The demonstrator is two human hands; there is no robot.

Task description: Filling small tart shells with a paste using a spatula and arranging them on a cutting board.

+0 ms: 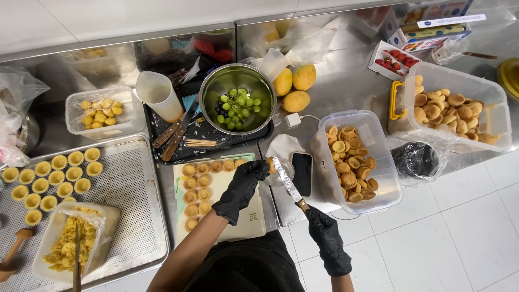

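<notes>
A small tart shell (269, 163) is being held in the black-gloved left hand (243, 186), its fingers (258, 168) clenched around the shell above the far right corner of a pale cutting board (238, 216). A knife (287, 184) is being gripped at its handle by the black-gloved right hand (324, 232), fingers closed tight around it, and the smeared blade is being pointed up and to the left so that its tip is being brought against the shell. A small clear glass dish (284, 172) is being partly hidden beneath the blade, just beside a dark phone (301, 173) lying on the steel tabletop (346, 86). Baked tart shells (197, 189) are being kept in rows on the cutting board below the left hand. A clear plastic container of tart shells (354, 162) is being kept just right of the phone, and a larger clear tub of shells (454, 111) is being kept further right. A steel bowl of green grapes (237, 100) is being kept on a dark tray beyond the board, with three yellow mangoes (294, 89) near it. At the left, a perforated baking tray (130, 205) is being used for pale unfilled shells (51, 176) and a container of yellow pieces (73, 243)
</notes>
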